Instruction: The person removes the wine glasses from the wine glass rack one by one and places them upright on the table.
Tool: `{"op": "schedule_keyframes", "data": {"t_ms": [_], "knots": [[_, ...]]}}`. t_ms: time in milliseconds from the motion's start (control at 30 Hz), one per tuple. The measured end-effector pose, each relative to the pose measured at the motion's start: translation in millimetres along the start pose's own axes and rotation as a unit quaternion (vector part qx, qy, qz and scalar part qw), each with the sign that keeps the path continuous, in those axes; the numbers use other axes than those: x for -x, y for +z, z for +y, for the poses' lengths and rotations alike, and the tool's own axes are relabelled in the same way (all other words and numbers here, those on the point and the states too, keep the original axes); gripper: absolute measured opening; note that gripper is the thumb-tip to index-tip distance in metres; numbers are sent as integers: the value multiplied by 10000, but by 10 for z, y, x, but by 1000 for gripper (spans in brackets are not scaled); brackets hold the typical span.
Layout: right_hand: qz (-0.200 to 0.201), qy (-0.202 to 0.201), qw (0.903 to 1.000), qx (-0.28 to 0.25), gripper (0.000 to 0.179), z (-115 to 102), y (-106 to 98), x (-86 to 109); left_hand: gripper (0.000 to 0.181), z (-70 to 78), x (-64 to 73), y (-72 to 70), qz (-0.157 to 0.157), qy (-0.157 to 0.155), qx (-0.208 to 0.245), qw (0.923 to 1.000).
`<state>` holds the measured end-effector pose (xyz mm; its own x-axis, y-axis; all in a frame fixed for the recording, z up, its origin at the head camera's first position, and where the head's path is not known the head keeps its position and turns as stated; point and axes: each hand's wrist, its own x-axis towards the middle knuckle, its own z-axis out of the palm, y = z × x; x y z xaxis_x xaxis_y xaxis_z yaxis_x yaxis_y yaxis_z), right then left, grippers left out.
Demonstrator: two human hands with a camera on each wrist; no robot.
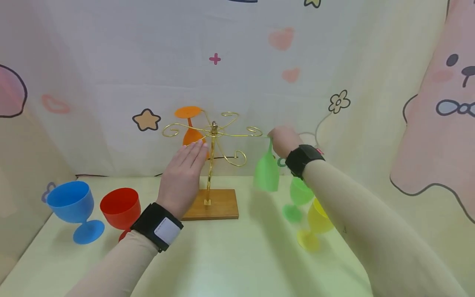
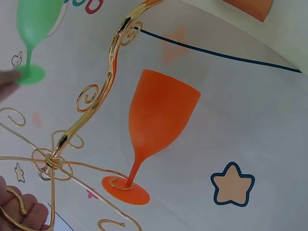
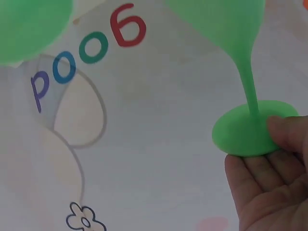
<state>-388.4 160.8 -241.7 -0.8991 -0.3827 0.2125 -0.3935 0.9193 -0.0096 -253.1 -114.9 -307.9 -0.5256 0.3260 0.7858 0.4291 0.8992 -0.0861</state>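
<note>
A green plastic goblet [image 1: 267, 171] hangs upside down from my right hand [image 1: 285, 141], which pinches its foot [image 3: 240, 130] between thumb and fingers. It is just right of a curled hook on the gold wire rack [image 1: 210, 165]. My left hand [image 1: 182, 177] is at the rack's near left side, fingers extended together. In the left wrist view, its fingertips [image 2: 29, 211] lie against or just behind a hook; contact is unclear. An orange goblet [image 2: 159, 115] hangs inverted, its foot caught in another hook.
On the table's left stand a blue goblet [image 1: 72, 202] and a red goblet [image 1: 120, 208]. A second green goblet [image 1: 300, 192] and a yellow goblet [image 1: 319, 218] stand at right, partly behind my forearm. The rack's wooden base [image 1: 222, 204] rests before a printed curtain [image 1: 148, 62].
</note>
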Motion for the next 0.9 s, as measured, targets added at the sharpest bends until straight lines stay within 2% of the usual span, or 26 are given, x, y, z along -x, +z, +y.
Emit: {"op": "schedule_keyframes", "data": {"t_ms": [100, 233, 400, 533, 667, 733, 767, 833, 900], "knots": [[69, -105, 9995, -275, 29, -7, 223, 181, 50, -7, 5, 17, -97, -28, 37, 9999], [364, -239, 9970, -638, 26, -33, 482, 384, 49, -18, 3, 36, -150, -75, 184, 9997], [591, -144, 9916, -1137, 23, -76, 765, 604, 54, -34, 16, 17, -369, -34, 356, 9987], [325, 151, 9821, -1847, 31, -134, 986, 717, 66, -68, 94, -32, -766, 125, 501, 9957], [31, 595, 9644, -2576, 24, -204, 1160, 826, 77, -107, 266, -108, -1116, 261, 569, 9918], [-143, 883, 9501, -2988, 22, -245, 1239, 879, 81, -116, 379, -139, -1268, 293, 582, 9898], [-242, 1019, 9386, -3286, 21, -267, 1284, 905, 83, -115, 441, -149, -1335, 304, 602, 9887], [-512, 1285, 9059, -4003, 21, -321, 1376, 957, 86, -99, 563, -161, -1483, 374, 671, 9860], [-815, 1517, 8628, -4753, 22, -392, 1461, 1011, 87, -64, 670, -166, -1595, 541, 781, 9826]]}}
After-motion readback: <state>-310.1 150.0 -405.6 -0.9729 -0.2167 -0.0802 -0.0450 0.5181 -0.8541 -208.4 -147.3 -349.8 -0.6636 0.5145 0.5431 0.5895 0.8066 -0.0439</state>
